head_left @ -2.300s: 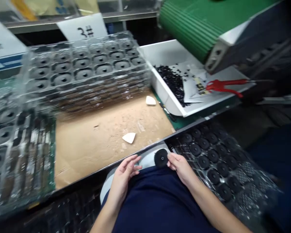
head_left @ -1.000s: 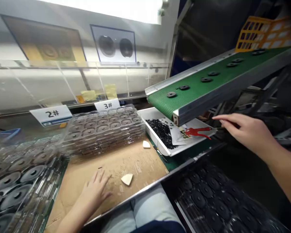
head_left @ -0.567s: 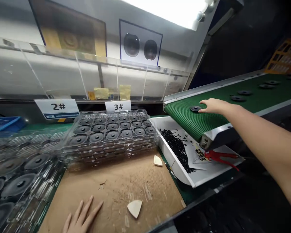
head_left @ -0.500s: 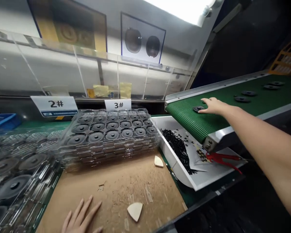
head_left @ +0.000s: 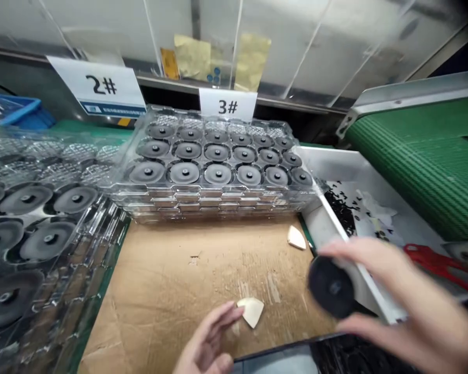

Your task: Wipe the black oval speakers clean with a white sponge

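Observation:
My right hand (head_left: 398,306), blurred by motion, grips a round black disc (head_left: 330,287) by its edge between thumb and fingers, above the right edge of the cardboard sheet (head_left: 171,280). My left hand (head_left: 206,343) sits low at the front of the cardboard, fingers loosely stretched, its tips beside a small cream wedge-shaped piece (head_left: 251,310). It holds nothing. A second cream wedge (head_left: 296,238) lies near the white bin (head_left: 335,166).
A stack of clear blister trays (head_left: 214,166) filled with black discs stands behind the cardboard under a "3#" sign (head_left: 228,105). More trays (head_left: 35,218) lie at left by a "2#" sign (head_left: 97,85). The green conveyor (head_left: 425,156) is at right; red pliers (head_left: 437,262) rest in the bin.
My right hand has come back from the green conveyor with a black disc in it. The left hand has moved right to the cream wedge. The view has tilted down.

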A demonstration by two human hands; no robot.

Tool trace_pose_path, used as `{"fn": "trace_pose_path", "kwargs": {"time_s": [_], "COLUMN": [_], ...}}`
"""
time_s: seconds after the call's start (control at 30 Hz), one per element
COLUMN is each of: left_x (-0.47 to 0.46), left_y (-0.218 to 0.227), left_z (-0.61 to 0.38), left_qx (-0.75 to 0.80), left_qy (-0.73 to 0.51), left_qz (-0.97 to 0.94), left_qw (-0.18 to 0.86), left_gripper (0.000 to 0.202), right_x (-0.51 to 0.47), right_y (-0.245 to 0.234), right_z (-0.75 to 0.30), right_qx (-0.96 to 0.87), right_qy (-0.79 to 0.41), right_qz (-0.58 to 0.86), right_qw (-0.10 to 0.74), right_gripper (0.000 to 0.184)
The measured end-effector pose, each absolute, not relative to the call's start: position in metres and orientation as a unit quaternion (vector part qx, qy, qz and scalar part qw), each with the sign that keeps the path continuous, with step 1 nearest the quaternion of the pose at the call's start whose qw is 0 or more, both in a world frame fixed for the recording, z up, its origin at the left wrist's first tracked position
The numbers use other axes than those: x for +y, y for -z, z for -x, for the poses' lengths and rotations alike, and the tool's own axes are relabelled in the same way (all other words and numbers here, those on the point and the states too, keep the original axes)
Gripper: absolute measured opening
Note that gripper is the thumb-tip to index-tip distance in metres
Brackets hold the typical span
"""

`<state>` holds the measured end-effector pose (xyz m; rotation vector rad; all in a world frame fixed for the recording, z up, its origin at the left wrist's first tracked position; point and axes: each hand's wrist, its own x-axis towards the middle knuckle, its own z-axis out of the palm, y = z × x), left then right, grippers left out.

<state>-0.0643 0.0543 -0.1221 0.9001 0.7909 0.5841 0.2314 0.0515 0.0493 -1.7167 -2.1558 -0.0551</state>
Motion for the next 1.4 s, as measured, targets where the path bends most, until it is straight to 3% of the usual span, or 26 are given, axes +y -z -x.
{"fn": "trace_pose_path", "kwargs": {"time_s": [0.13, 0.33, 0.63, 0.93, 1.3, 1.4], "left_x": [0.044, 0.066, 0.066, 0.052, 0.020, 0.010], "left_y": [0.103, 0.091, 0.099, 0.087, 0.068, 0.066], "left_z": [0.031, 0.036, 0.046, 0.054, 0.071, 0.076], "left_qx": [0.261, 0.312, 0.187, 0.148, 0.121, 0.113], "left_qy": [-0.299, -0.290, -0.297, -0.315, -0.333, -0.344], "left_qz": [-0.167, -0.112, -0.042, -0.067, -0.070, -0.064], "left_qw": [0.903, 0.898, 0.936, 0.935, 0.933, 0.930], "left_gripper": [0.080, 0.072, 0.061, 0.054, 0.055, 0.053], "right_x": [0.032, 0.028, 0.021, -0.004, -0.035, -0.037], "right_y": [0.026, 0.059, 0.062, 0.066, 0.041, 0.040], "right_z": [-0.165, -0.121, -0.117, -0.121, -0.109, -0.111], "right_qx": [-0.808, -0.708, -0.694, -0.670, -0.733, -0.727], "right_qy": [-0.102, -0.200, -0.257, -0.255, -0.261, -0.257], "right_qz": [0.549, 0.619, 0.612, 0.637, 0.540, 0.537], "right_qw": [0.190, 0.275, 0.280, 0.283, 0.320, 0.342], "right_gripper": [0.083, 0.069, 0.078, 0.070, 0.074, 0.064]}}
